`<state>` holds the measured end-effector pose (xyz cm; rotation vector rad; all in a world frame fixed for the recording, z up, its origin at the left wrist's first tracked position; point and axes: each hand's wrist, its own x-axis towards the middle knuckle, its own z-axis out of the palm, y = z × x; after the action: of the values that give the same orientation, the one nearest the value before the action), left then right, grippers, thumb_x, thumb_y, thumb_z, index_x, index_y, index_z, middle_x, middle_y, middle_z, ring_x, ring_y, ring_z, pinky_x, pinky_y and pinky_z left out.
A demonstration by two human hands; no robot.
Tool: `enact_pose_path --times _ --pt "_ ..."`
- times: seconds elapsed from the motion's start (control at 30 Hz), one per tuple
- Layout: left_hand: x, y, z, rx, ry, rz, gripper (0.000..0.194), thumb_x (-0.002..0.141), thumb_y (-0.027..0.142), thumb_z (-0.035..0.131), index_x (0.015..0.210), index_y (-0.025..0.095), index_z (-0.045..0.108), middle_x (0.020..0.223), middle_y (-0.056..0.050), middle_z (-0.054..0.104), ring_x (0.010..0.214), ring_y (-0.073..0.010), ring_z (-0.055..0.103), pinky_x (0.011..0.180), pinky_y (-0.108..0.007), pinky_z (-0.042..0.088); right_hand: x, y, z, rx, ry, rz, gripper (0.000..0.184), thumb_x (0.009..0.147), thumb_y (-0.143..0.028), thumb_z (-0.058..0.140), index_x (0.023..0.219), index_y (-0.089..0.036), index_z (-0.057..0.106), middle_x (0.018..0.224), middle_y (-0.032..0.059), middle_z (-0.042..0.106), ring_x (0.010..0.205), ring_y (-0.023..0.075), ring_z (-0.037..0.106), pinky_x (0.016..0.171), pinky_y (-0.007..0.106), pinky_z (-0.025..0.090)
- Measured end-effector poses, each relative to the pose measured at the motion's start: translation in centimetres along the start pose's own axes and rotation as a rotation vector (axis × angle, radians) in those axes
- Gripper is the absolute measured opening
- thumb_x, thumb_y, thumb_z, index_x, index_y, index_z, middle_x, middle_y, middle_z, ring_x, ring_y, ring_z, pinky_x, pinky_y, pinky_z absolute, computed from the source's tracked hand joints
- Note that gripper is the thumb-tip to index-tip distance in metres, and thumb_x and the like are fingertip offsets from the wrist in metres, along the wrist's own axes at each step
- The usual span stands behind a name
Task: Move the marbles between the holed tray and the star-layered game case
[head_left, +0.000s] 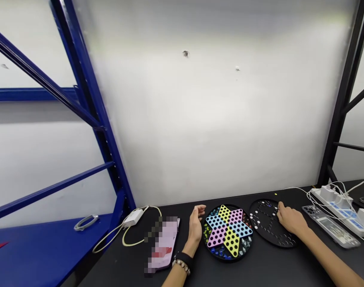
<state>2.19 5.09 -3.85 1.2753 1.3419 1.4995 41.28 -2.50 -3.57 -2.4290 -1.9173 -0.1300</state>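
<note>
Your left hand (195, 228) was just left of the star board (229, 260), palm side toward it. Fingers close together, loosely curled, nothing seen in them. Couldn't tell if they touched the rim.

Your right hand (291, 218) was over the right edge of the black disc (264, 229), fingertips bent down at it. Couldn't tell whether they pinched anything; the view was too small.

The board lay flat right of your left fingers, the disc flat just left of your right fingertips. White pieces (257, 222) sat on the disc, out beyond those fingertips. Blue marbles (221, 252) filled the board's rim on the side nearer you, clear marbles (244, 244) right of them.

Handling, my read: board light and stiff, probably plastic, but the marbles were smooth, slippery and ready to roll if it tipped. Opposite sides of the outer rim were the hold, kept level. The disc looked thin and stiff; edge grip, off the pieces.

Pink phone (166, 243) was left of your left fingers. Grey phone (334, 231) and power strip (343, 215) were right of your right fingers, cables loose around the strip.
</note>
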Motion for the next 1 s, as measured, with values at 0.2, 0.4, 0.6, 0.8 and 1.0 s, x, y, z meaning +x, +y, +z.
enact_pose_path --times 0.2,0.4,0.6,0.8,1.0 --pt "-0.2 0.2 0.0 0.0 -0.011 0.01 0.076 0.076 0.086 0.034 0.087 0.02 0.071 0.103 -0.013 0.071 0.094 -0.03 0.065 0.083 -0.043 0.05 -1.2 -0.4 0.4 -0.048 0.066 0.042 0.025 0.098 -0.03 0.033 0.101 -0.017 0.054 0.083 0.0144 0.072 0.079 0.0339 0.071 0.066 0.035 0.043" --pt "-0.3 0.4 0.0 0.013 -0.019 0.021 0.077 0.077 0.086 0.032 0.088 0.02 0.071 0.104 -0.013 0.071 0.094 -0.0304 0.065 0.082 -0.044 0.05 -1.3 -0.5 0.4 -0.046 0.094 -0.005 0.025 0.1 -0.03 0.034 0.099 -0.018 0.056 0.079 0.0143 0.071 0.077 0.0334 0.072 0.065 0.034 0.044" --pt "-0.2 0.4 -0.1 0.037 -0.035 0.035 0.077 0.078 0.085 0.031 0.089 0.019 0.071 0.104 -0.014 0.072 0.093 -0.0305 0.065 0.083 -0.046 0.051 -1.4 -0.6 0.2 -0.006 0.068 0.027 0.026 0.098 -0.026 0.03 0.1 -0.015 0.054 0.085 0.016 0.072 0.079 0.0344 0.071 0.066 0.036 0.043" --pt "-0.3 0.4 -0.1 0.049 -0.039 0.037 0.075 0.08 0.082 0.03 0.089 0.02 0.071 0.104 -0.013 0.071 0.094 -0.0299 0.065 0.084 -0.046 0.051 -1.3 -0.6 -0.2 0.0 0.035 0.044 0.031 0.098 -0.024 0.028 0.112 -0.011 0.052 0.085 0.0164 0.072 0.081 0.0354 0.071 0.065 0.037 0.043" --pt "-0.4 0.4 0.1 0.051 -0.038 0.044 0.073 0.082 0.079 0.029 0.089 0.019 0.07 0.104 -0.013 0.071 0.095 -0.0293 0.065 0.084 -0.046 0.052 -1.5 -1.0 -0.6 -0.054 0.067 0.011 0.033 0.1 -0.031 0.032 0.1 -0.015 0.061 0.085 0.0153 0.071 0.081 0.0336 0.071 0.067 0.036 0.045"
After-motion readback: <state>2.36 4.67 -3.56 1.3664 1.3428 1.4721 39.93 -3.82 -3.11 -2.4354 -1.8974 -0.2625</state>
